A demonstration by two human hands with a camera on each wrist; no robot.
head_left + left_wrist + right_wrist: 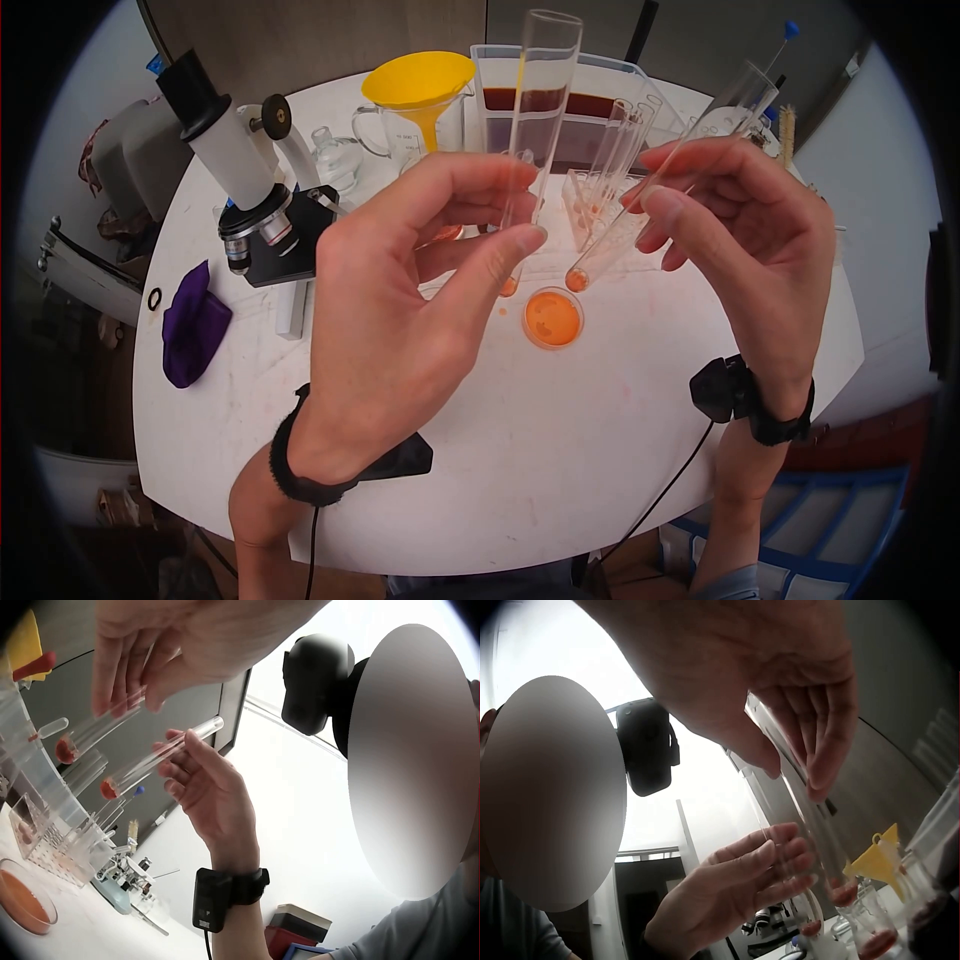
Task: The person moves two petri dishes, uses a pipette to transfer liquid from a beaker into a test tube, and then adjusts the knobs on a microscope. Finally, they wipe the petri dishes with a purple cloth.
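Observation:
My left hand (395,275) pinches a clear glass test tube (545,95) between thumb and fingers. It stands nearly upright, a little orange liquid at its rounded bottom. In my right hand (770,220) is a second test tube (612,238), held between thumb and fingertips and tilted with its mouth up to the right. Orange-red liquid (109,788) shows at that tube's bottom in the left wrist view. Below the two tubes, a round petri dish (553,318) of orange liquid lies on the white table (520,460).
Left of my hands stands a microscope (245,165), with a purple cloth (196,325) beside it. Behind are a glass jug with a yellow funnel (418,80), a clear plastic bin (485,62) and a rack (578,205) of test tubes. A small orange drop lies near the dish.

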